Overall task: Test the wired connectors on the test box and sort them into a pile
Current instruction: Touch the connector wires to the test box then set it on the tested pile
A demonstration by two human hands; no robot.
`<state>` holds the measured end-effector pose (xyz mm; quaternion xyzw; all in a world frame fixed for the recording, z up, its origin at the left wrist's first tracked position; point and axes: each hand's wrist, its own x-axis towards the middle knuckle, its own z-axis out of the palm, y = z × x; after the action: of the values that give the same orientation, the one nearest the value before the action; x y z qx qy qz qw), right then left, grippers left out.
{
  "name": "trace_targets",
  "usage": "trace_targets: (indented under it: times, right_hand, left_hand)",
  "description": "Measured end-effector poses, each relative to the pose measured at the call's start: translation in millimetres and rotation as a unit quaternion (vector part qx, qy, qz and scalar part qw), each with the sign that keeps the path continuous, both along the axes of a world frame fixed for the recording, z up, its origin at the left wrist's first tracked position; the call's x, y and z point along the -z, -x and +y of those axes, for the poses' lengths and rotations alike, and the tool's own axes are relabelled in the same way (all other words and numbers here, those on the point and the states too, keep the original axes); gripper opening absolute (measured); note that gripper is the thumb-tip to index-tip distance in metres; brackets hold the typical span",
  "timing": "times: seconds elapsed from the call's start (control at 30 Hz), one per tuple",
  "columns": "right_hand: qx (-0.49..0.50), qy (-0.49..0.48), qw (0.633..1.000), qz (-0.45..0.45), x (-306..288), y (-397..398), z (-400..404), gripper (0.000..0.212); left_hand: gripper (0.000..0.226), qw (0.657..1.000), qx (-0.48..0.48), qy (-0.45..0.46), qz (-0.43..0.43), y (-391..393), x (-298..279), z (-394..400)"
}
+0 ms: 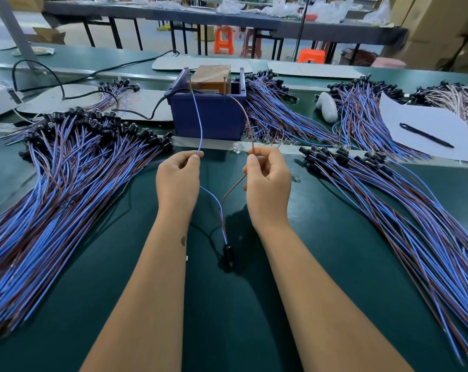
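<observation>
Head view: my left hand [178, 181] pinches the blue lead [199, 122], my right hand [267, 178] the brown lead [245, 116], both stretched far toward the test box [207, 103], seemingly for contact. Black connector [227, 253] dangles near, between my forearms; piles [66, 170] lie left and right.

2 bare forearms, no sleeves; left forearm [157, 277] bears 1 small dark mark.
</observation>
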<state>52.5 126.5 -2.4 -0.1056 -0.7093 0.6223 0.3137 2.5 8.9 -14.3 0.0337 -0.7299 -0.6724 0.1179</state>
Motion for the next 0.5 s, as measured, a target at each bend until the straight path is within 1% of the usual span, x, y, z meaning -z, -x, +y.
trace_targets:
  times: [0.1,0.27,0.37,0.5]
  right_hand:
    - [0.007,0.000,1.000,0.011,0.5,-0.4,0.1,0.019]
    - [0.011,-0.001,1.000,0.005,1.6,1.7,1.7,0.018]
    - [0.002,-0.010,1.000,-0.011,1.8,4.3,1.7,0.019]
    - [-0.019,-0.041,0.998,-0.037,3.0,8.2,2.1,0.012]
  left_hand:
    - [0.024,1.000,-0.006,-0.003,-0.002,1.5,0.9,-0.7]
    - [0.023,1.000,-0.012,-0.008,-0.008,3.9,2.0,-0.3]
    - [0.024,1.000,-0.012,-0.012,-0.009,4.1,2.6,-0.4]
    - [0.024,1.000,-0.010,-0.013,-0.008,3.8,2.6,-0.1]
